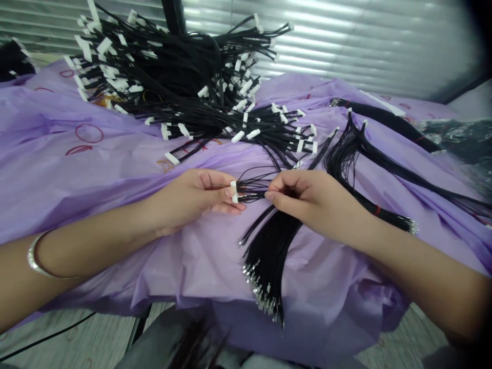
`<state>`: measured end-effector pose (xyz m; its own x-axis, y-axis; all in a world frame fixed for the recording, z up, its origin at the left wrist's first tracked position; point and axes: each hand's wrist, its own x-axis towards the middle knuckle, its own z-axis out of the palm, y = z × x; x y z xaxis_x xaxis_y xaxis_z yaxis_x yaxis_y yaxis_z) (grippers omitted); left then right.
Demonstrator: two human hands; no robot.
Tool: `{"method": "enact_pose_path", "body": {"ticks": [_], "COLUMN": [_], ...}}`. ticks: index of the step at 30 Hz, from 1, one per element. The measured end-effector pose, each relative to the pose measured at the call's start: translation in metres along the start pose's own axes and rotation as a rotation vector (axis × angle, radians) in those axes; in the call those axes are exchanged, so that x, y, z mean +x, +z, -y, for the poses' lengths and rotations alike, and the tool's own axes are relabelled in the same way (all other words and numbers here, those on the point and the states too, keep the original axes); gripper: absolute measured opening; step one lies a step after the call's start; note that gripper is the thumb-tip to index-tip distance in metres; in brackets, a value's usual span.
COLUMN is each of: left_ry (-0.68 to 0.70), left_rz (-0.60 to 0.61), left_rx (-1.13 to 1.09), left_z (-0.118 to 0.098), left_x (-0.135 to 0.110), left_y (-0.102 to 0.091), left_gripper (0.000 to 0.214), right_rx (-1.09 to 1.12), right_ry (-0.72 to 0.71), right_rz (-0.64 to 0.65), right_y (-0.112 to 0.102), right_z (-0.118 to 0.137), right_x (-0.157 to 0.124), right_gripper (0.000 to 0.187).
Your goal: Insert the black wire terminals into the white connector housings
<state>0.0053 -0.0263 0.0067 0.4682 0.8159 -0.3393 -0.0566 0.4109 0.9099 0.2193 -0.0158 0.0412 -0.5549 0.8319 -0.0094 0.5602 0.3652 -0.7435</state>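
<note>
Pinching a white connector housing (234, 191) between thumb and fingers of the left hand (200, 196), over a purple plastic sheet (207, 261). Gripping thin black wires (253, 196) just beside it in the right hand (307, 197). Holding the 2 hands near but apart, before a heap of black wire harnesses (184, 66) and beside a fanned crimp-terminal wire bundle (269, 251).

Slim silver bangle (33, 259), bare forearms (111, 243)
</note>
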Motion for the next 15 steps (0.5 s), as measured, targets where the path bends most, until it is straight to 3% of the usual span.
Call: {"method": "enact_pose_path", "body": {"ticks": [15], "left_ry": [0.009], "left_rz": [-0.02], "left_rx": [0.072], "left_z": [0.0009], "left_x": [-0.0008], "left_y": [0.0017], "left_gripper": [0.012], "right_rx": [-0.04], "right_ry": [0.019], "right_rz": [0.013], "right_y": [0.0033], "right_z": [-0.0045], "right_x": [-0.0002], "right_gripper": [0.013]}}
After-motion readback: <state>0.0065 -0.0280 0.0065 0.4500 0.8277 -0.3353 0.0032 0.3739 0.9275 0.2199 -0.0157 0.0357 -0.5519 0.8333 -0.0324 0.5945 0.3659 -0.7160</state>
